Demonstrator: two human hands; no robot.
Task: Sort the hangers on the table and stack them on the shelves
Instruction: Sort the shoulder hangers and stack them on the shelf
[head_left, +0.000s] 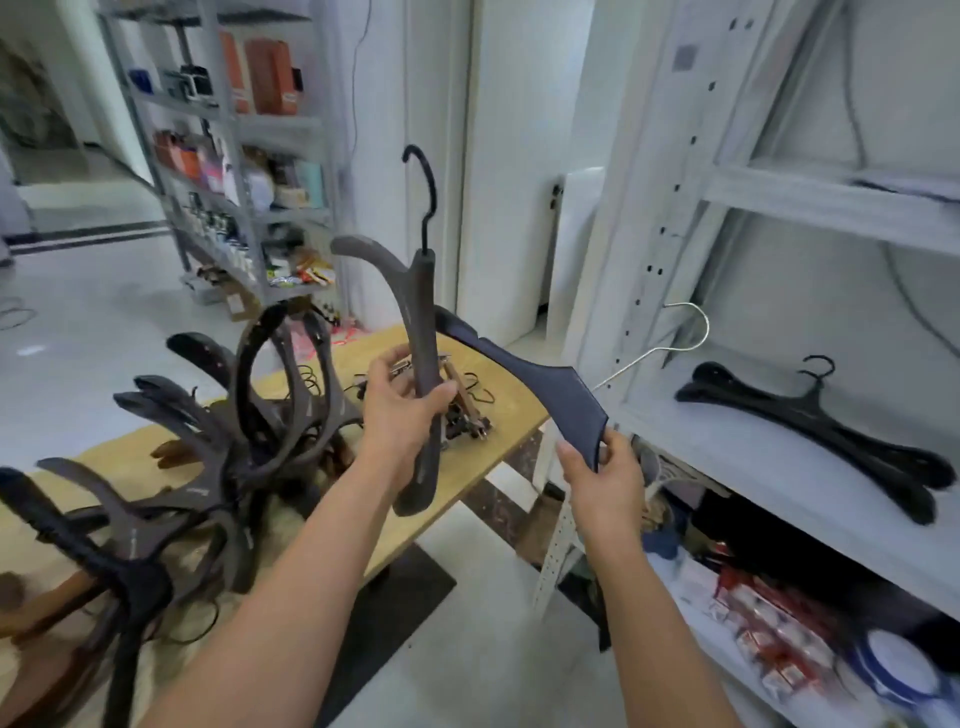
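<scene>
Head view. Left hand (400, 410), near centre, fingers curled round one arm of a grey-brown hanger (418, 312). The hanger is held on end, its black hook (423, 192) up at 12 o'clock and its lower arm tip hanging past the wrist. Right hand (605, 478), at 4 o'clock from the left, thumb and fingers pinching the near tip of a dark navy hanger (545, 384). That hanger slants up toward 10 o'clock and passes behind the grey-brown one. Its silver wire hook (670, 332) sticks out toward 2 o'clock, close to the shelf post. Wooden table (514, 405) lies behind and left of both hands. A tangled heap of dark hangers (234, 415) sits on it at 8 to 9 o'clock, with a smaller clump of clip hangers (467, 415) just behind the left hand. White shelf (753, 467) at 3 o'clock carries a flat stack of black hangers (810, 431). Red and white boxes (753, 629) on the level below, at 5 o'clock. Picture slightly blurred.
</scene>
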